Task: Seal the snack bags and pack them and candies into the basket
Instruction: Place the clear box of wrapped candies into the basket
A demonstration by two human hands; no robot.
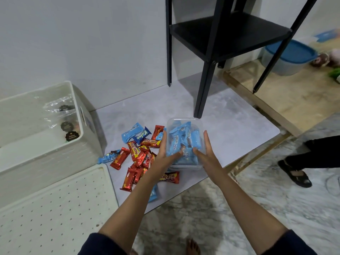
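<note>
A clear plastic tub [184, 124] full of blue candy packs sits on the grey mat. My left hand [165, 153] presses its left wall and my right hand [206, 153] its right wall, thumbs hooked over the near rim, so both hands grip it. Left of the tub lies a loose pile of red and blue candy bars [139, 153]. The white basket [46, 144] stands at the far left with sealed clear snack bags [64, 118] inside, dark labels showing.
A white perforated lid [55, 208] lies in front of the basket. A black metal shelf [217, 39] stands behind the tub, one leg close to its far rim. Another person's leg and sandal [296, 173] are at the right. My bare foot [192, 245] shows below.
</note>
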